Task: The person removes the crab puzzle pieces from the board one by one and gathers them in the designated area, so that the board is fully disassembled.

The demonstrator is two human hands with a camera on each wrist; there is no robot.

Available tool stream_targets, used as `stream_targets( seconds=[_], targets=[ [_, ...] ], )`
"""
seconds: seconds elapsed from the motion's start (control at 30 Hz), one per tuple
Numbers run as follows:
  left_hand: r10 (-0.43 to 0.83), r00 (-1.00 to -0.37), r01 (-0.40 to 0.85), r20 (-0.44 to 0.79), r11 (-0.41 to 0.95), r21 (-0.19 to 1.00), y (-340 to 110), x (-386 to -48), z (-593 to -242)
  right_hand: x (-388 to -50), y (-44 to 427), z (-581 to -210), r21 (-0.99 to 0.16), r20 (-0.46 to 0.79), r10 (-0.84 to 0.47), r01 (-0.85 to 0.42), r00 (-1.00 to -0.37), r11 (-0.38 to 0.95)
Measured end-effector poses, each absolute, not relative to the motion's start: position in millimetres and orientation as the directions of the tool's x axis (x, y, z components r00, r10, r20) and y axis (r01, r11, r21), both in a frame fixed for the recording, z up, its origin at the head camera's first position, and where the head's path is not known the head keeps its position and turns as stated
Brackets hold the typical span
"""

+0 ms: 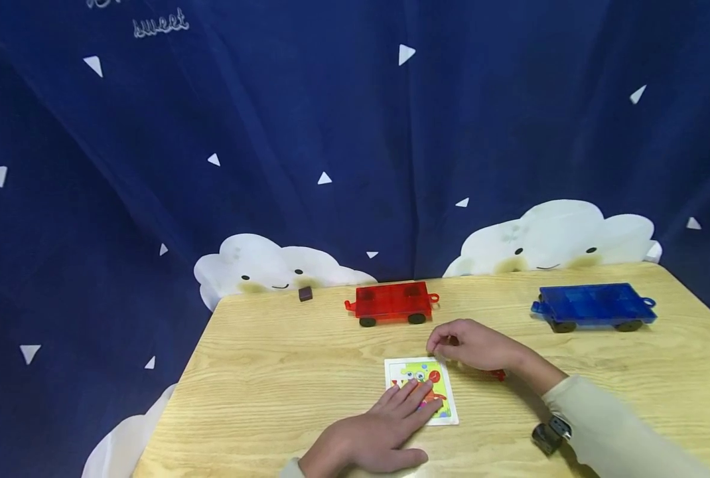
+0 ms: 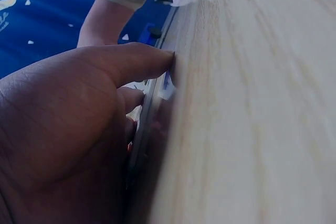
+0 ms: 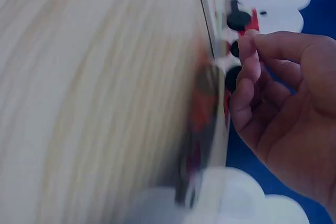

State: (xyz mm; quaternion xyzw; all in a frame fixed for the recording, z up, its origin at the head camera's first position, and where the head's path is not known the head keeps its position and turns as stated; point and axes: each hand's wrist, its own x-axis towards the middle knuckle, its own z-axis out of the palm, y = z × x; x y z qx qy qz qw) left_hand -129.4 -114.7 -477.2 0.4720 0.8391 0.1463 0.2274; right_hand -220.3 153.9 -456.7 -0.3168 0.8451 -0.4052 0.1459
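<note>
My left hand lies on the puzzle board, its straight fingers spread over the bright cartoon picture. The board has a white border and sits flat on the table. In the left wrist view the thumb rests near the tabletop. My right hand hovers by the board's far right corner, fingers curled. In the right wrist view the right hand has thumb and forefinger tips together, with nothing visible between them. Beneath that hand a small red piece shows partly; the rest is hidden.
A red toy wagon stands at the back centre of the wooden table. To the right is a blue toy wagon. A small dark block lies by the back edge. A blue curtain hangs behind.
</note>
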Motion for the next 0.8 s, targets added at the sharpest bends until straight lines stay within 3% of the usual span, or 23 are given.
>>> stream_targets(
  seconds=[0.43,0.8],
  targets=[
    [0.864,-0.447,0.746,-0.232,0.503,0.437,-114.7,-129.3,-476.9,-225.5,123.2,-469.0,-0.75,0.053,-0.773,-0.536,-0.632,0.386],
    [0.859,-0.444,0.727,-0.254,0.511,0.459,-114.0,-130.2,-477.0,-221.8,121.1,-468.0,-0.755,0.042,-0.771,-0.525,-0.636,0.392]
  ],
)
